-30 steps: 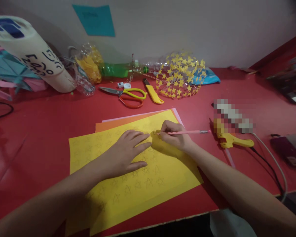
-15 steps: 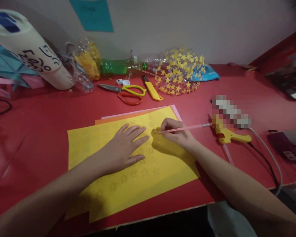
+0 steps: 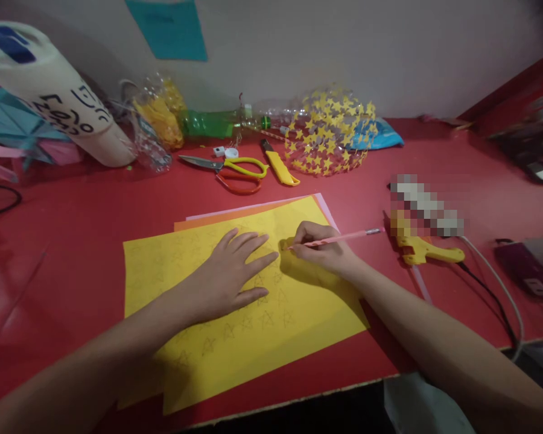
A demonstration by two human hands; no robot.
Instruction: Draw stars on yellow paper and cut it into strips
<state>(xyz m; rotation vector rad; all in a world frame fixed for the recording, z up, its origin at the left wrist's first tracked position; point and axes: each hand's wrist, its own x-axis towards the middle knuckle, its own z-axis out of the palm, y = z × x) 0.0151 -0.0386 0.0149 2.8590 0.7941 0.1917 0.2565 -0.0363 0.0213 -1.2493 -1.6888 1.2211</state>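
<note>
My left hand lies flat with its fingers spread on a yellow sheet of paper. Rows of pencilled star outlines cover part of that sheet, some of them hidden beneath the hand. In my right hand a pink pencil is pinched between thumb and fingers, its tip at the paper just right of my left fingertips. The pencil's eraser end points right. Orange and pink sheets peek out along the yellow paper's far edge.
Beyond the paper lie scissors and a yellow box cutter. A clear dome with yellow stars and a green bottle stand by the wall. A tumbler is at left, a yellow glue gun and power strip at right.
The pencil has tilted slightly and shifted a little left with my right hand. My left hand has barely moved, its fingers still spread on the sheet.
</note>
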